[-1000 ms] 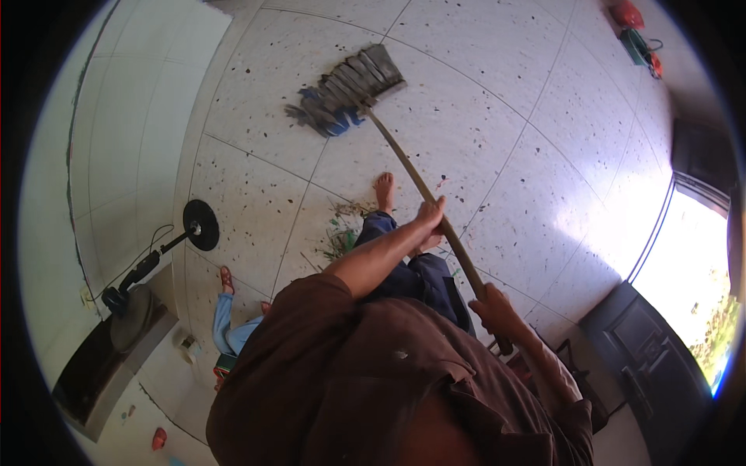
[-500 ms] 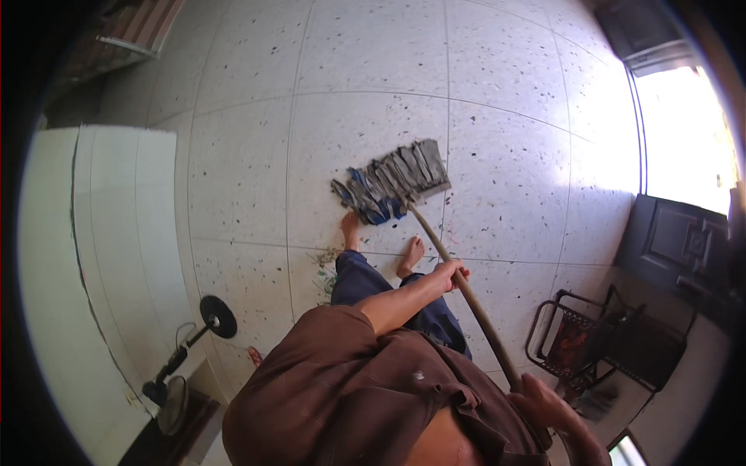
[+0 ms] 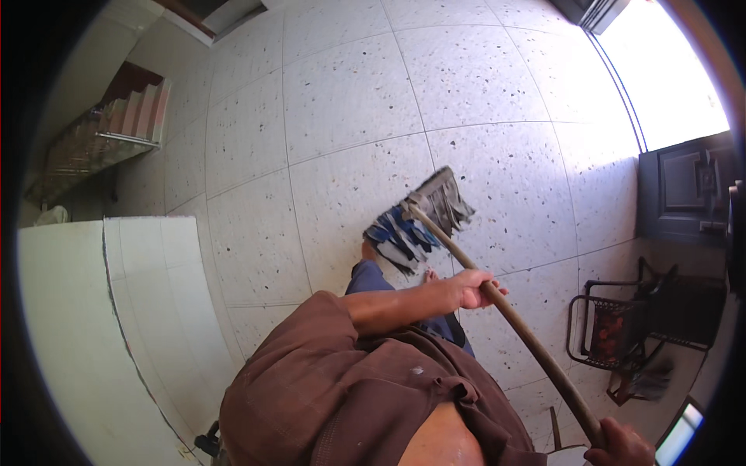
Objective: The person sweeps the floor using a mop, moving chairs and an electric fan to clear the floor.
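Observation:
A mop with a long wooden handle [image 3: 536, 346] slants across the floor in front of me. Its head [image 3: 400, 233], a bar with grey and blue cloth strips, lies on the tiles close to my feet. My left hand [image 3: 475, 290] is closed round the middle of the handle, the arm reaching across my body. At the lower right, my right hand [image 3: 622, 445] grips the upper end of the same handle; part of that hand runs toward the picture's edge. The strips fan out toward me and to the right.
Speckled floor tiles [image 3: 342, 101] surround the mop. A white tiled block [image 3: 62, 295] stands at left, with stairs [image 3: 140, 113] behind it. Metal-framed chairs [image 3: 618, 330] and a dark panelled door [image 3: 680, 190] are at right, beside a bright doorway [image 3: 660, 85].
The mop head has turned, its strips now trailing toward me and to the right. My right hand has moved outward to the lower right with the handle's end. The view has shifted too.

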